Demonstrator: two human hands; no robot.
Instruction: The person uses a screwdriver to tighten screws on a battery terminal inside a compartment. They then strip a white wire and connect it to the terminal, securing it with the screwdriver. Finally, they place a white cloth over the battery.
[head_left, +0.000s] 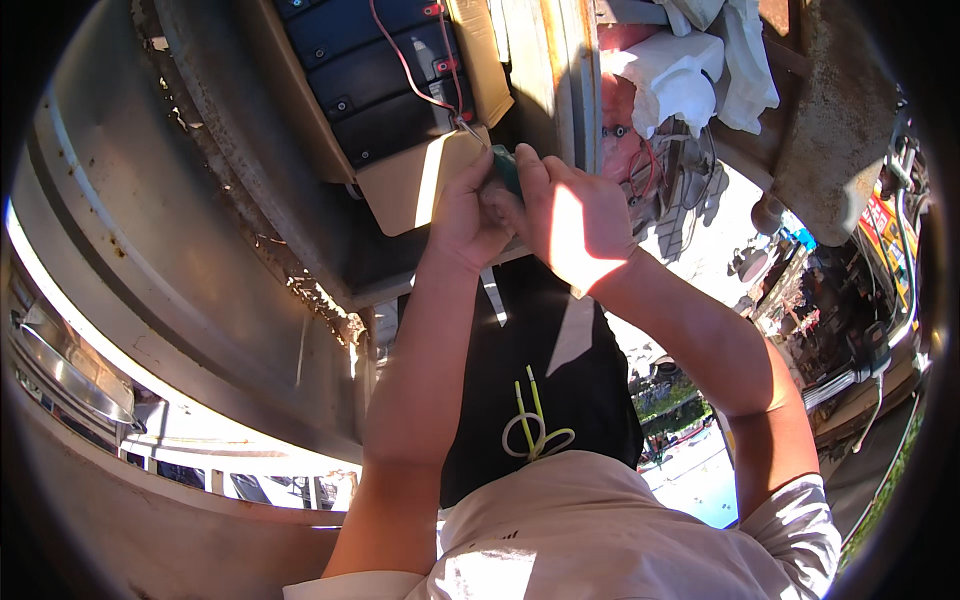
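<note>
My left hand and my right hand meet just past the near flap of an open cardboard box. The fingers of my right hand are wrapped round a dark green, handle-like thing; its kind is not clear. My left fingers are closed beside it, at the end of a thin red wire; what they grip is hidden. A thin metallic piece shows just beyond the left fingertips. Inside the box sit several dark blue-black battery blocks with bolt terminals, some red, and the wire runs over them.
A rusty metal frame and a curved metal panel stand on the left. White foam pieces lie on red parts at the upper right. A rusted plate hangs farther right, with cables and clutter below it.
</note>
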